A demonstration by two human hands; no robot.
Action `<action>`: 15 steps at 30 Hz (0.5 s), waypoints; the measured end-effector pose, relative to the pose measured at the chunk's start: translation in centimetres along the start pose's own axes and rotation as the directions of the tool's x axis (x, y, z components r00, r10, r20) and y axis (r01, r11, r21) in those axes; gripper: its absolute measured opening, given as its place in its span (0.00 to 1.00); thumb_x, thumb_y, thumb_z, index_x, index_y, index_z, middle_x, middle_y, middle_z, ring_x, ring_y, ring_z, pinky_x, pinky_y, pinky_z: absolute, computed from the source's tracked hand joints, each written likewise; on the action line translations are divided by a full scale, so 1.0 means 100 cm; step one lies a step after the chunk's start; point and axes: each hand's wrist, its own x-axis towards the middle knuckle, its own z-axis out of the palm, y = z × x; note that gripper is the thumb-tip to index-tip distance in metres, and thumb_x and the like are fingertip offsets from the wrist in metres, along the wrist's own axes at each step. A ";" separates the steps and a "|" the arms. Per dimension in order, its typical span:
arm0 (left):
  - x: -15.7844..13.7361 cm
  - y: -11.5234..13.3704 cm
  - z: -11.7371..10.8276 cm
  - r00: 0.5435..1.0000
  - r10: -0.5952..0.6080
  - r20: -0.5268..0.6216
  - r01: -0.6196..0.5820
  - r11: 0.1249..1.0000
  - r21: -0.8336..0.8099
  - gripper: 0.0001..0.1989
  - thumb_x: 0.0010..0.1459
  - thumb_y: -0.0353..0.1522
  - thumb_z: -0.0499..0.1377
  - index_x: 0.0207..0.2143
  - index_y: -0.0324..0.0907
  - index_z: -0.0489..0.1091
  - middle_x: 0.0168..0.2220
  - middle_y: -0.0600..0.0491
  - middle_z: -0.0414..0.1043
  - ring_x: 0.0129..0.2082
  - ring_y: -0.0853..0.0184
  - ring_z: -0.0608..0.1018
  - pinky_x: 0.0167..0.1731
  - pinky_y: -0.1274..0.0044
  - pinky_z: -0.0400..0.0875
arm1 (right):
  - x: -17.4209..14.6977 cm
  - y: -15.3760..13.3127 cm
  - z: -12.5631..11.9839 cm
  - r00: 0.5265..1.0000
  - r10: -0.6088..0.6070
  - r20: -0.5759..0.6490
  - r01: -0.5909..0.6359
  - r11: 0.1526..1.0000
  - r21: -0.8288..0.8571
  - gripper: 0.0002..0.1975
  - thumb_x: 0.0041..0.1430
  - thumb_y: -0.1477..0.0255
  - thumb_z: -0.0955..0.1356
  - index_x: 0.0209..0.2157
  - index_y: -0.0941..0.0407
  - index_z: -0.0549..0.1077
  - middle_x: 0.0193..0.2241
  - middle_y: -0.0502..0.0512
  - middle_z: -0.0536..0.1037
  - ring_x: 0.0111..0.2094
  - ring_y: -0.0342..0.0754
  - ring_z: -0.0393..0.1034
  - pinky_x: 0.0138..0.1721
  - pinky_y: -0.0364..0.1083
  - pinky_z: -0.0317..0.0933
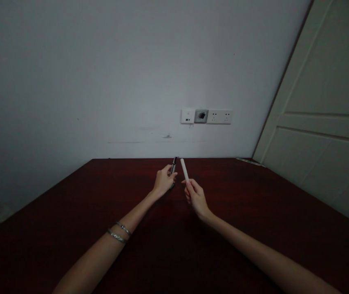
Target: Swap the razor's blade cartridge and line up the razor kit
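Note:
My left hand is closed around a slim black-and-silver object, whose upper end points toward the wall. Its exact kind is too small and dark to make out. A little to the right, my right hand grips the lower end of a white, round-tipped stick between thumb and fingers. The stick tilts up and slightly left, so its tip comes near the dark object, with a narrow gap between them. Both hands are over the far half of the dark red table.
Behind the table rises a pale wall with white sockets and a grey wall plate. A light panelled door stands along the right side. Near the far right corner lies a thin flat strip.

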 end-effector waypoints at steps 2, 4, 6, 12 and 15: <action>0.003 0.003 0.000 0.991 -0.123 0.047 0.126 0.989 -0.073 0.07 0.52 0.29 0.57 0.36 0.39 0.66 0.19 0.56 0.69 0.15 0.71 0.73 0.17 0.81 0.65 | 0.008 -0.002 -0.009 0.998 -0.052 0.034 0.054 0.998 -0.038 0.16 0.52 0.57 0.64 0.34 0.55 0.67 0.16 0.41 0.56 0.14 0.36 0.47 0.13 0.37 0.41; 0.004 0.008 -0.002 0.958 -0.254 0.133 0.272 0.952 -0.138 0.06 0.52 0.29 0.57 0.34 0.38 0.65 0.17 0.56 0.68 0.14 0.70 0.73 0.15 0.81 0.66 | 0.024 -0.008 -0.023 0.991 -0.113 0.077 0.119 0.990 -0.079 0.15 0.52 0.58 0.64 0.34 0.55 0.67 0.16 0.42 0.59 0.14 0.36 0.49 0.14 0.37 0.43; 0.004 0.015 -0.004 0.910 -0.351 0.222 0.395 0.895 -0.206 0.06 0.52 0.29 0.57 0.34 0.37 0.64 0.16 0.56 0.68 0.15 0.68 0.74 0.15 0.80 0.68 | 0.045 -0.016 -0.040 0.985 -0.137 0.104 0.149 0.982 -0.118 0.15 0.50 0.58 0.65 0.33 0.56 0.68 0.16 0.43 0.62 0.13 0.36 0.51 0.14 0.38 0.44; 0.000 0.030 -0.008 0.827 -0.415 0.380 0.545 0.758 -0.358 0.06 0.53 0.29 0.58 0.31 0.35 0.63 0.18 0.52 0.70 0.18 0.67 0.76 0.20 0.78 0.72 | 0.095 -0.041 -0.080 0.977 -0.042 0.210 0.120 0.920 -0.374 0.15 0.45 0.60 0.68 0.25 0.59 0.74 0.15 0.47 0.66 0.15 0.38 0.56 0.16 0.40 0.47; -0.001 0.030 -0.007 0.791 -0.417 0.448 0.591 0.712 -0.379 0.06 0.52 0.29 0.58 0.30 0.35 0.63 0.18 0.51 0.71 0.19 0.66 0.76 0.21 0.76 0.73 | 0.100 -0.046 -0.078 0.972 -0.034 0.232 0.148 0.856 -0.495 0.17 0.47 0.58 0.67 0.24 0.60 0.75 0.13 0.47 0.65 0.15 0.38 0.54 0.17 0.40 0.46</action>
